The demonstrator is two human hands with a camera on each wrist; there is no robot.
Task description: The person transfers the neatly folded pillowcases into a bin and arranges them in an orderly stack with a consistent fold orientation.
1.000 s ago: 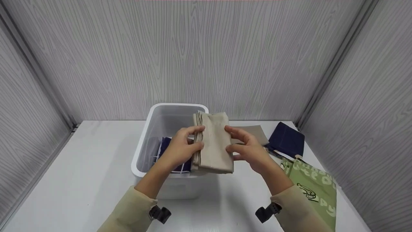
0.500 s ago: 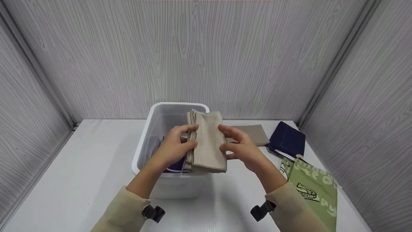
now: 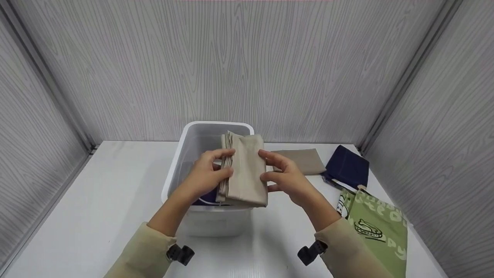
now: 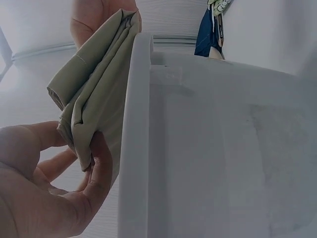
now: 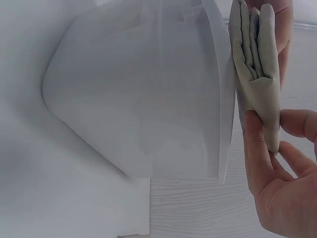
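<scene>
Sleeves (image 3: 141,249) of pale beige fabric reach in from the near edge, a small black wrist camera (image 3: 181,255) at each cuff. At the near right, a folded green printed cloth (image 3: 380,231) with pale lettering and a black line drawing lies on the white counter (image 3: 119,166), partly behind the right forearm.

A little farther in, the left grip (image 3: 204,175) pinches the layered edge of a folded beige cloth (image 3: 247,172), thumb and fingers parted only by the thickness of the folds. The right grip (image 3: 285,177) pinches the opposite, smoother edge in the same way. The cloth is held up and tilted above the near right part of the white plastic tub (image 3: 216,222), partly over its opening and partly beyond its rim; whether it touches the rim, I cannot tell.

The step in hand looks like squaring or steering this bundle at the tub. Lowering it inside would call for shifting it left, past the rim, with both edges pinched so the loose layers do not fan out. Within the tub, navy fabric (image 3: 211,194) with a white line shows low down.

Beyond, a flat beige piece (image 3: 305,160) and a folded navy cloth (image 3: 347,166) lie near the wood-grain back panel (image 3: 247,69).
</scene>
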